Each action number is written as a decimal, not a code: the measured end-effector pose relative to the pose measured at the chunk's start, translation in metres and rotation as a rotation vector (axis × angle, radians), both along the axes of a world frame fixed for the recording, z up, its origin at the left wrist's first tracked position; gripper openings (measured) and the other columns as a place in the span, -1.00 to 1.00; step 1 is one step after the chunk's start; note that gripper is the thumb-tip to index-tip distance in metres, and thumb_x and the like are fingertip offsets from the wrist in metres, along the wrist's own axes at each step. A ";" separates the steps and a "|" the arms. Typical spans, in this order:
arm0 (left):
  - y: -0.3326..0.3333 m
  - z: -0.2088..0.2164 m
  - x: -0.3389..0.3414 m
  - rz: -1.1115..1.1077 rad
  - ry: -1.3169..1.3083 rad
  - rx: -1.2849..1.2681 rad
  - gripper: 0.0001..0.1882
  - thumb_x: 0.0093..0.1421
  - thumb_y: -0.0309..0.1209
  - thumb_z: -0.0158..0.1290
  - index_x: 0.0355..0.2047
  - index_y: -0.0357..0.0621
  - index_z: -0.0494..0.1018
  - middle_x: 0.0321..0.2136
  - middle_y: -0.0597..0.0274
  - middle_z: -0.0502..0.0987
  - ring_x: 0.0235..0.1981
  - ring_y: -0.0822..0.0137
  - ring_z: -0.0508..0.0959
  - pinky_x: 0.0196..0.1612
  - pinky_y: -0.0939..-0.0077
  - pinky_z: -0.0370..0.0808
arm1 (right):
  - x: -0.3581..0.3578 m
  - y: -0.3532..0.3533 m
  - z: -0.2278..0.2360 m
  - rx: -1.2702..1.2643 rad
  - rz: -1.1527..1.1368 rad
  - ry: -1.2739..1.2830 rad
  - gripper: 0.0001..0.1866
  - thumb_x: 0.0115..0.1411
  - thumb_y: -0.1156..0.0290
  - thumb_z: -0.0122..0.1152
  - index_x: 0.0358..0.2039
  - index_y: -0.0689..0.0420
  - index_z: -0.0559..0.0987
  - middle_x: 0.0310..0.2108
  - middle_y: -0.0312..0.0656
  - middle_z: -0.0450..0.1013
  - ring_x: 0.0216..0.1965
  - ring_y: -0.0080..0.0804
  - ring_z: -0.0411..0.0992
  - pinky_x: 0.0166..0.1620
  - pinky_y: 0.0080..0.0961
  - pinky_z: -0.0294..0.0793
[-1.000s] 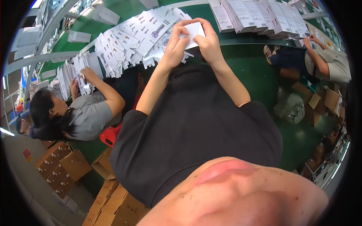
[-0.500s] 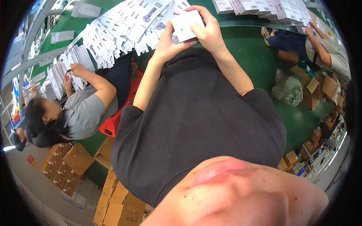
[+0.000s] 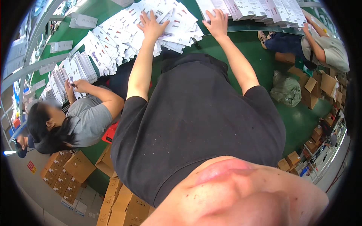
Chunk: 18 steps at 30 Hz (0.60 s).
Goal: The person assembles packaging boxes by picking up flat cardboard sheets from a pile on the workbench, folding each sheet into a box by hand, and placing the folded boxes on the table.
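Note:
My left hand [image 3: 154,27] lies with fingers spread on a wide pile of flat white printed cartons [image 3: 113,32], which show pictures of a slim device in red and purple. To its right, my right hand [image 3: 217,24] has its fingers stretched apart against the near side of a white box [image 3: 205,6]. That box stands at the left end of a row of white boxes [image 3: 260,11] along the table's far right. Neither hand grips anything that I can see.
At left, a person in a grey shirt [image 3: 88,113] handles a row of upright white cartons [image 3: 81,67]. Another person [image 3: 320,49] reaches to the boxes at right. Brown boxes [image 3: 124,205] stand low at left, and a greyish plastic bag [image 3: 286,88] lies on the green floor.
Both hands held a small white box; now they are apart. My left hand has moved onto the carton pile, my right to the row's left end, where another box stands.

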<state>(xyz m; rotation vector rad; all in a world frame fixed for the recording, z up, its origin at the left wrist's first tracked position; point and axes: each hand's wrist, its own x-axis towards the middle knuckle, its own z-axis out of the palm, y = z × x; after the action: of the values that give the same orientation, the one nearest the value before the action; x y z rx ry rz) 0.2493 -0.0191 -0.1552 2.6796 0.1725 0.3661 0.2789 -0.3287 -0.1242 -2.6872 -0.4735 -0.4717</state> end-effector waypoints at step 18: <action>-0.041 0.080 -0.053 -0.255 -0.686 -0.211 -0.71 0.36 -0.52 0.02 0.05 -0.28 0.55 -0.01 -0.17 0.61 0.05 -0.13 0.60 0.14 0.05 0.50 | -0.033 0.138 0.089 1.270 0.365 0.626 0.03 0.25 0.02 0.39 0.45 0.35 0.04 0.35 0.20 0.19 0.42 -0.07 0.16 0.30 -0.22 0.34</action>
<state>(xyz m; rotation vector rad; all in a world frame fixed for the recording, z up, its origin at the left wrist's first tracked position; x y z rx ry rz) 0.1964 -0.0598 -0.0756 2.1862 -0.3148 1.0763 0.2456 -0.1904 -0.0348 -1.3514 -0.2913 0.1771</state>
